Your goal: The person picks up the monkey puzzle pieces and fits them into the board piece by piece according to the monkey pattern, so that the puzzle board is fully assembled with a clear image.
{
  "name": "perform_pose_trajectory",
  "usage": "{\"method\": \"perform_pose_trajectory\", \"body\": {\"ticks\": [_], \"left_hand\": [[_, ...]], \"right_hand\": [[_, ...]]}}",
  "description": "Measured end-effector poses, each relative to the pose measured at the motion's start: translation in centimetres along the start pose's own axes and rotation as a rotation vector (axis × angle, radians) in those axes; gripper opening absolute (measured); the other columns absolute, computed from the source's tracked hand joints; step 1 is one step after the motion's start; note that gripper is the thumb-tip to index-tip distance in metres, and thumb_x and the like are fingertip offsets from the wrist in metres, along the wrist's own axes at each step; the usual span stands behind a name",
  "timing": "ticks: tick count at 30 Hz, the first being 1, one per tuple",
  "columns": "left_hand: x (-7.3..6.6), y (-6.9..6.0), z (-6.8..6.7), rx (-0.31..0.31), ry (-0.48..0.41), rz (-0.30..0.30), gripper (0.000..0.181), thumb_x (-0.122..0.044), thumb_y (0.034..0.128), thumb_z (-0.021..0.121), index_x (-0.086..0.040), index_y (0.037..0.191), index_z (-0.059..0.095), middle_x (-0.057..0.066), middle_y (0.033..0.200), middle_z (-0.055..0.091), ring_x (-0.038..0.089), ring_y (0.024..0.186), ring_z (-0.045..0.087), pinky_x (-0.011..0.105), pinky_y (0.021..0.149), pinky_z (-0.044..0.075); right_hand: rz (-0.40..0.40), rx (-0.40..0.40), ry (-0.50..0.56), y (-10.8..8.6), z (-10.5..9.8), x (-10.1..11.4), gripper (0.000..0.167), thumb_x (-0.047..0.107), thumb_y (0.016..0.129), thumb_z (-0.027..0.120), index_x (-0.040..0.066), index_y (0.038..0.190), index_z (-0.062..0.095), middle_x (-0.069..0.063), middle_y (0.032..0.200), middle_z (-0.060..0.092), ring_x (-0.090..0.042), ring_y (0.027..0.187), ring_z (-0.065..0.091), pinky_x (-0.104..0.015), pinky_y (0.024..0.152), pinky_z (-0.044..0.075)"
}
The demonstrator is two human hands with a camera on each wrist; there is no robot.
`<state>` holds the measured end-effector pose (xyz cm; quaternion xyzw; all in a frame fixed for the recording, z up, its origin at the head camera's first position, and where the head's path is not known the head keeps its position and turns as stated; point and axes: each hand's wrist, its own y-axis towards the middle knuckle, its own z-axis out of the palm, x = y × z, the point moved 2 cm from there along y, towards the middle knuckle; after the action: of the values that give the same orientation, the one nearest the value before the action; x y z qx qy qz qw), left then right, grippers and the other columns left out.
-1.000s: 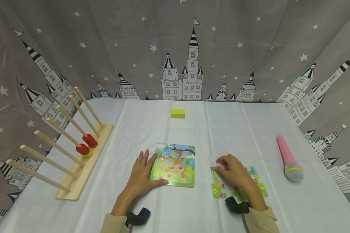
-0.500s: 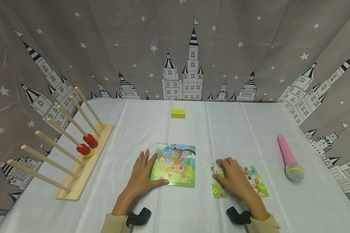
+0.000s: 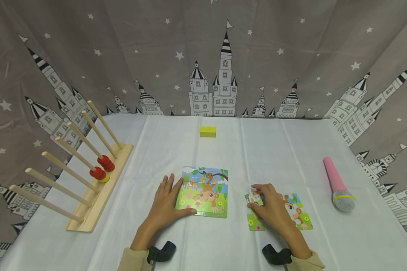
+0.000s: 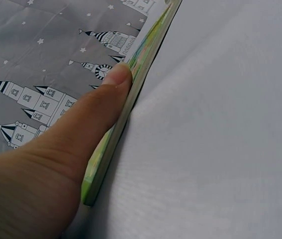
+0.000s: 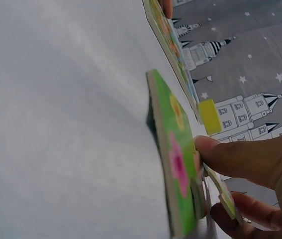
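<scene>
My left hand (image 3: 166, 205) rests along the left side of a square monkey jigsaw puzzle (image 3: 208, 195), fingers straight. Its thumb (image 4: 118, 77) lies on the puzzle's near edge in the left wrist view. To the right, my right hand (image 3: 273, 207) pinches a jigsaw piece (image 5: 223, 191) between thumb and fingers, among several loose pieces. A green piece with flowers (image 3: 256, 223) lies just on the near side of those fingertips. Monkey pieces (image 3: 295, 210) show right of the hand; part of the loose group is hidden beneath it.
A wooden peg stand (image 3: 100, 188) with red and yellow rings stands at left. At the back lies a yellow block (image 3: 207, 131), and at right a pink toy microphone (image 3: 337, 184). White cloth covers the table; a grey castle-print curtain (image 3: 139, 45) hangs behind.
My right hand has lowered slightly onto the loose pieces, its thumb and fingers now around one of them. More of the monkey pieces at its right shows. The left hand stays put.
</scene>
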<state>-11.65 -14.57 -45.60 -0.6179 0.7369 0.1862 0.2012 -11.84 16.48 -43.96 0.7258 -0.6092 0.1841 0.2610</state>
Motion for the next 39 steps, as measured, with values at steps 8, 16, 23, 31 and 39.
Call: {"method": "perform_pose_trajectory", "body": {"ticks": [8,16,23,31,39], "left_hand": [[0.14,0.00,0.09,0.005,-0.003,-0.006,0.106,-0.061,0.0619,0.071,-0.011,0.144,0.025,0.019,0.152,0.009,0.037,0.141,0.002,0.055,0.112,0.007],[0.14,0.04,0.09,0.003,-0.007,-0.003,0.106,-0.061,0.0617,0.071,-0.011,0.144,0.026,0.019,0.152,0.010,0.037,0.141,0.002,0.055,0.112,0.008],[0.10,0.09,0.11,-0.004,-0.005,-0.001,0.106,-0.060,0.0612,0.071,-0.010,0.143,0.027,0.020,0.151,0.012,0.037,0.140,0.003,0.055,0.112,0.008],[0.35,0.03,0.24,-0.001,-0.010,-0.009,0.106,-0.061,0.0610,0.071,-0.010,0.143,0.027,0.019,0.152,0.011,0.037,0.141,0.002,0.054,0.112,0.007],[0.18,-0.01,0.13,-0.005,-0.015,-0.004,0.106,-0.061,0.0613,0.071,-0.010,0.143,0.027,0.019,0.152,0.011,0.037,0.141,0.003,0.056,0.112,0.008]], "right_hand": [[0.027,-0.001,0.067,0.03,0.00,-0.11,0.046,0.014,0.067,0.079,0.009,0.109,0.061,-0.008,0.102,0.055,-0.011,0.072,0.043,-0.018,0.059,0.038],[0.011,0.015,0.069,-0.10,-0.06,0.10,0.027,0.014,0.069,0.077,0.012,0.094,0.066,0.000,0.087,0.060,-0.007,0.065,0.041,-0.017,0.056,0.036],[0.019,0.020,0.079,-0.08,-0.01,0.14,0.022,0.012,0.069,0.077,0.014,0.089,0.067,0.004,0.084,0.061,-0.004,0.064,0.041,-0.018,0.055,0.037],[0.043,0.006,0.079,-0.18,0.01,0.17,0.020,0.012,0.069,0.077,0.016,0.087,0.068,0.003,0.083,0.063,-0.003,0.062,0.042,-0.017,0.054,0.038],[0.041,-0.059,0.080,-0.06,-0.19,0.21,0.020,0.014,0.071,0.076,0.014,0.089,0.069,0.003,0.085,0.064,-0.003,0.063,0.044,-0.016,0.055,0.040]]}}
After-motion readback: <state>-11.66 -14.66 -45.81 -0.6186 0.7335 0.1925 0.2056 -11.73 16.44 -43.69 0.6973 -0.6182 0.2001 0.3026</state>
